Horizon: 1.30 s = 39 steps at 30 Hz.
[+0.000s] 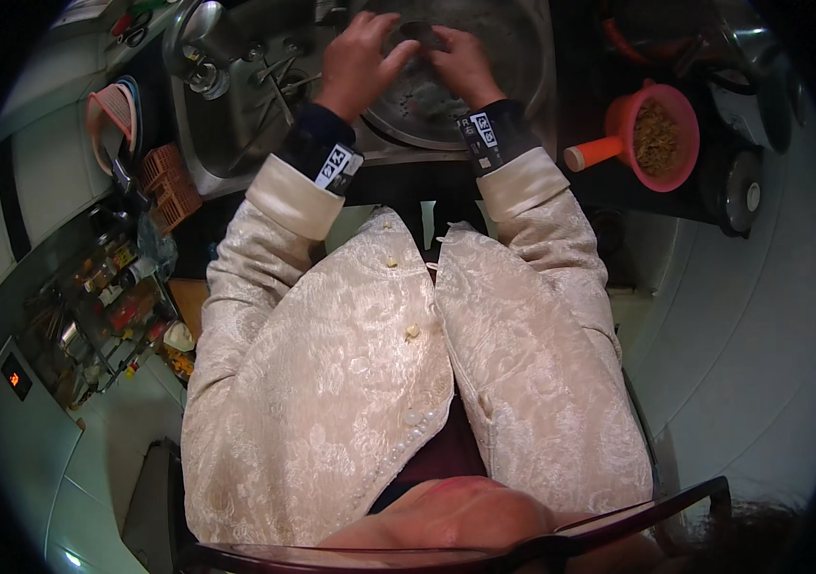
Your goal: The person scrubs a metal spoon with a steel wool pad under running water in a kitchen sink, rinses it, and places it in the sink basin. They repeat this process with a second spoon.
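Note:
Both of my hands are over a round metal basin (444, 118) in the right part of the steel sink. A small dark round thing, perhaps a cup or lid (419, 32), lies between them. My right hand (462, 61) has its fingers on the right side of that thing. My left hand (361, 61) is just left of it, fingers spread and thumb near its edge; whether the thumb touches it I cannot tell. The left sink bowl (214, 147) holds long thin utensils (279, 97), a glass (207, 80) and a shiny metal vessel (212, 29).
An orange-pink plastic ladle (688, 136) with yellowish-brown bits inside is right of the sink, beside a round lid with a knob (743, 192). Left of the sink are an orange plastic basket (168, 186), stacked strainers (112, 118) and scissors (137, 30).

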Each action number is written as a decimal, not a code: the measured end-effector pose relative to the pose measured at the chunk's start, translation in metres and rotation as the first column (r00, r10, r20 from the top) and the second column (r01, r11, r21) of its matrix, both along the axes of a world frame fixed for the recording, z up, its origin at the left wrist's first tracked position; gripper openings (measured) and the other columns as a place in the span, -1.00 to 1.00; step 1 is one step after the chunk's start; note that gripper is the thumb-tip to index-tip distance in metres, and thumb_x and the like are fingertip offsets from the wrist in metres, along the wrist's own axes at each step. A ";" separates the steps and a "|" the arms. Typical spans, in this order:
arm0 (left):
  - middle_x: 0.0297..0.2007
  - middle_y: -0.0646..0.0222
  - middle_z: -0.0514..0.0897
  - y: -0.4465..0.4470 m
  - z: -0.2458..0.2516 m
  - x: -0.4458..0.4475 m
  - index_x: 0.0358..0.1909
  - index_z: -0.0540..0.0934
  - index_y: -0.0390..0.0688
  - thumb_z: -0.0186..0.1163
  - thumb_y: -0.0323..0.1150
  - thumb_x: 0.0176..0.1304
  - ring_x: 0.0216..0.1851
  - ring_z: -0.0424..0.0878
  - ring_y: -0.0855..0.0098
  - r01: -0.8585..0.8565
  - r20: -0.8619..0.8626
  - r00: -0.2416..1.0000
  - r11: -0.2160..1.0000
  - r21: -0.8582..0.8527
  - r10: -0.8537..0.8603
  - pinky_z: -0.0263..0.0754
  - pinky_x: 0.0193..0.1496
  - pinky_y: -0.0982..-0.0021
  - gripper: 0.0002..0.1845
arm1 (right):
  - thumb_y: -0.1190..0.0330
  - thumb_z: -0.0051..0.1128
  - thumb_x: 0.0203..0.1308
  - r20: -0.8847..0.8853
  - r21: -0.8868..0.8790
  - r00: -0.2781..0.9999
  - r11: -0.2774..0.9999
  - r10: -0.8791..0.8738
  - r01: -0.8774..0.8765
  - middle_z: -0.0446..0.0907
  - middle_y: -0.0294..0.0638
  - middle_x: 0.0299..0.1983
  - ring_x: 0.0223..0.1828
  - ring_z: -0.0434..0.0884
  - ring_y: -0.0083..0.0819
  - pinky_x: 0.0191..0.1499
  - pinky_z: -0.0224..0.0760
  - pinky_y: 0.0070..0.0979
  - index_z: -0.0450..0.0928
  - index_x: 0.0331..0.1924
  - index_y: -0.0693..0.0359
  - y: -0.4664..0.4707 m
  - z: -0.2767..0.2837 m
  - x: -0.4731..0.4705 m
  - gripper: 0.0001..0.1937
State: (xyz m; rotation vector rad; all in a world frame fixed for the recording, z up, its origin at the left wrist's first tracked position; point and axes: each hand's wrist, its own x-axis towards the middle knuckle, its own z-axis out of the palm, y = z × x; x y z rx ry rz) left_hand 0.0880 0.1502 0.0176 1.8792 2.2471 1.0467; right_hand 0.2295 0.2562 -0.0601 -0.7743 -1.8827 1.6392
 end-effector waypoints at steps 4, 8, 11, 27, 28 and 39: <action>-0.52 0.24 0.66 0.022 0.008 -0.016 -0.42 0.57 -0.11 0.25 -0.31 0.16 -0.45 0.67 0.11 0.183 -0.311 0.915 0.952 -0.245 -0.256 0.56 -0.44 0.23 -0.88 | 0.45 0.22 0.15 0.125 0.236 0.988 0.964 0.094 -0.122 0.69 -0.01 -0.08 -0.06 0.69 -0.31 -0.01 0.50 -0.45 0.59 0.04 0.32 -0.004 0.024 -0.005 -0.66; -0.34 0.19 0.63 0.013 0.038 -0.032 -0.20 0.57 -0.14 0.27 -0.37 0.15 -0.31 0.64 0.14 0.127 -0.297 0.914 0.892 -0.434 -0.275 0.52 -0.28 0.28 -0.81 | 0.51 0.21 0.15 0.131 0.189 0.981 0.968 0.143 -0.167 0.67 0.02 -0.06 -0.01 0.68 -0.27 0.01 0.50 -0.42 0.58 0.04 0.33 0.001 0.019 0.001 -0.66; 0.04 0.10 0.52 0.002 0.087 -0.069 0.14 0.51 -0.13 0.32 -0.45 0.03 0.09 0.48 0.01 0.117 -0.027 0.980 0.685 -0.720 -0.196 0.40 0.13 0.19 -0.46 | 0.53 0.24 0.13 0.137 0.156 0.971 0.963 0.198 -0.219 0.67 0.00 -0.07 -0.01 0.67 -0.26 0.01 0.50 -0.42 0.59 0.01 0.34 0.016 -0.011 0.017 -0.67; -0.57 0.31 0.56 -0.013 -0.046 0.030 -0.01 0.46 -0.31 0.08 -0.39 0.33 -0.62 0.54 0.47 -0.023 0.887 0.260 0.920 -0.390 0.383 0.44 -0.55 0.44 -0.73 | 0.43 0.25 0.22 -0.239 -0.822 0.854 0.564 -0.462 0.075 0.52 -0.33 -0.19 -0.15 0.55 -0.46 -0.06 0.51 -0.41 0.48 -0.08 0.18 -0.017 -0.026 0.008 -0.77; -0.59 0.31 0.55 -0.010 -0.054 0.033 -0.01 0.47 -0.32 0.05 -0.38 0.34 -0.64 0.52 0.48 -0.006 0.854 0.353 0.914 -0.405 0.381 0.42 -0.58 0.43 -0.73 | 0.44 0.28 0.19 -0.208 -0.752 0.884 0.646 -0.420 0.130 0.52 -0.31 -0.19 -0.16 0.55 -0.47 -0.08 0.50 -0.43 0.47 -0.06 0.19 -0.022 -0.024 0.006 -0.73; -0.64 0.40 0.49 -0.012 -0.070 0.054 -0.08 0.54 -0.35 0.01 -0.36 0.36 -0.71 0.39 0.54 -0.018 0.796 0.546 0.954 -0.300 0.261 0.24 -0.65 0.48 -0.73 | 0.34 0.14 0.19 -0.041 0.224 0.666 0.643 -0.745 0.732 0.59 0.03 -0.09 -0.15 0.60 -0.16 -0.10 0.45 -0.29 0.45 0.03 0.37 0.012 -0.049 -0.011 -0.63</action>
